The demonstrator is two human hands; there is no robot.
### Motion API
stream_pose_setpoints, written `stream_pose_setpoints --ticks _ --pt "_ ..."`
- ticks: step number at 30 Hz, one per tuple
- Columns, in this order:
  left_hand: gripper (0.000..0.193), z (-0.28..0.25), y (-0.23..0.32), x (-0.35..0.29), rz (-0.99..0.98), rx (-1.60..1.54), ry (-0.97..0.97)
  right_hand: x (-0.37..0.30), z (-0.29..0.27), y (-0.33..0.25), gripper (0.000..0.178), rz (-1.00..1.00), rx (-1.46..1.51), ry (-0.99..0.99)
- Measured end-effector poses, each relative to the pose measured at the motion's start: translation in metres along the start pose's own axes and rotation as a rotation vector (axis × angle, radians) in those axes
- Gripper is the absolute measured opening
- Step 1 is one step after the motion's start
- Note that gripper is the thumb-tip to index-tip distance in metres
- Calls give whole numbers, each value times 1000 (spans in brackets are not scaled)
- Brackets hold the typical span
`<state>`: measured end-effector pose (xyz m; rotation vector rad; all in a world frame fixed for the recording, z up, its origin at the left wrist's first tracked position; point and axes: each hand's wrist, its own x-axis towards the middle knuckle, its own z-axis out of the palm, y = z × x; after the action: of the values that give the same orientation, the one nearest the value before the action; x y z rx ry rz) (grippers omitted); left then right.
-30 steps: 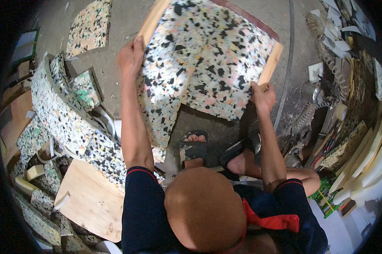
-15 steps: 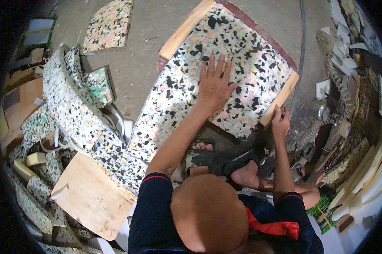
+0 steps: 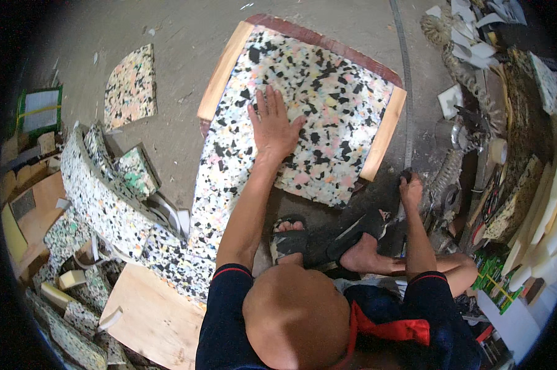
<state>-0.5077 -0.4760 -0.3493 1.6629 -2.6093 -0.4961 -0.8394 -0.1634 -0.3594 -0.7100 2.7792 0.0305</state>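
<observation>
A speckled rebonded foam sheet [image 3: 337, 123], white with black and coloured bits, lies over a board on the floor. Pale wood strips show beyond its left side [image 3: 224, 77] and right side [image 3: 383, 135], and a dark red-brown edge [image 3: 328, 42] shows along the far side. Flat on the sheet, fingers spread, rests my left hand [image 3: 274, 131]. My right hand [image 3: 411, 192] is off the sheet, to the right of the near end of the right wood strip. Its fingers are closed around something small and dark, too unclear to name.
Curved foam offcuts [image 3: 102, 179] and a plywood panel [image 3: 152, 311] crowd the left. A loose foam piece [image 3: 132, 88] lies at the far left. Coiled hose [image 3: 466, 80], a tape roll [image 3: 497, 150] and scraps line the right. My sandalled feet [image 3: 290, 237] are close by.
My right hand has left the edge of the right wood strip and closed on something dark beside it. My left hand remains flat on the foam; the whole view has shifted.
</observation>
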Motion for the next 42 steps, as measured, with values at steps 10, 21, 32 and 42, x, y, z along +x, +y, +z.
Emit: stream_pose_setpoints --ticks 10,21,32,42 --pt "92 1 6 3 -12 123 -71 29 9 29 38 22 116 -148" --pt "50 -36 -81 -46 -119 -678 283 9 -69 7 39 -76 656 383" --pt "71 -95 -139 -77 -535 -1405 227 -84 -82 -24 31 -489 568 12" --pt "34 -56 -175 -40 -808 -1452 188 -82 -45 -21 37 -744 322 -122"
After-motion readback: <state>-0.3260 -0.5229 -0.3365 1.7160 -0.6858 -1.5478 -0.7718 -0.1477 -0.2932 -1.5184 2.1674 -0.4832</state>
